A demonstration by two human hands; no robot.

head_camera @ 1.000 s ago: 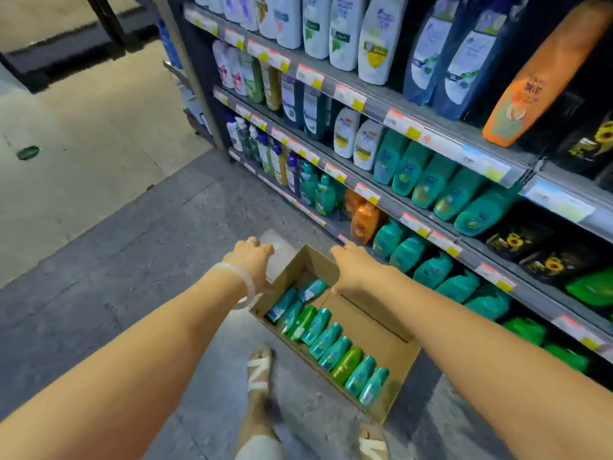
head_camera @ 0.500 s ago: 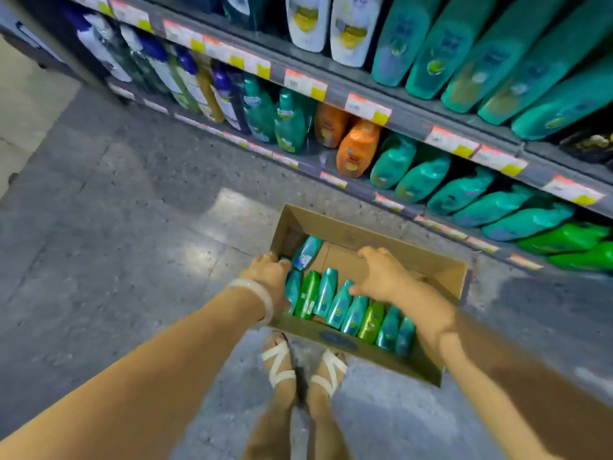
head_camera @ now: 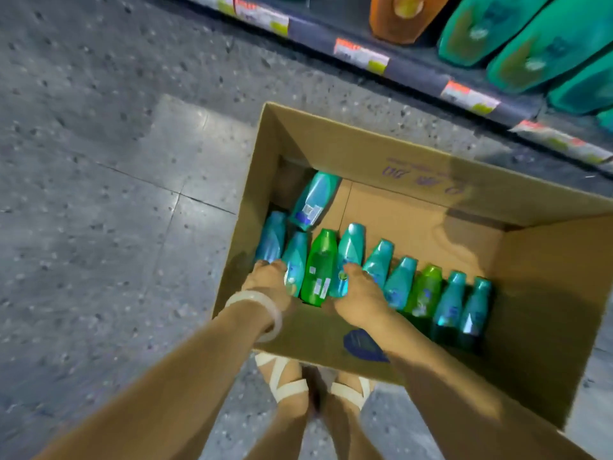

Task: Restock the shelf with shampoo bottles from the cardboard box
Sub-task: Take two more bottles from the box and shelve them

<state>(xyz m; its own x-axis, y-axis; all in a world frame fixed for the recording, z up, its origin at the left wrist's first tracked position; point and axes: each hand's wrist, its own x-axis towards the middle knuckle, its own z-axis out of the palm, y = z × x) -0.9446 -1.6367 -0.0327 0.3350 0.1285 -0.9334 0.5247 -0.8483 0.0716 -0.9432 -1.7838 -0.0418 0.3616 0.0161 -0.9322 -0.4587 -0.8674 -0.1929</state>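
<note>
1. A row of shampoo bottles (head_camera: 374, 277) is seen lying inside the cardboard box (head_camera: 414, 174) on the floor, below the shelf (head_camera: 414, 74).
2. A teal bottle (head_camera: 293, 263) is touched by the left hand (head_camera: 268, 285); whether it is grasped cannot be told.
3. Another teal bottle (head_camera: 348, 250) is met by the right hand (head_camera: 360, 298); its grasp cannot be told either.

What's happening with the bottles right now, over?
Left hand and right hand both down in the cardboard box, on the teal bottles; grip unclear. None lifted yet. Nothing blocking the shelf.
</note>
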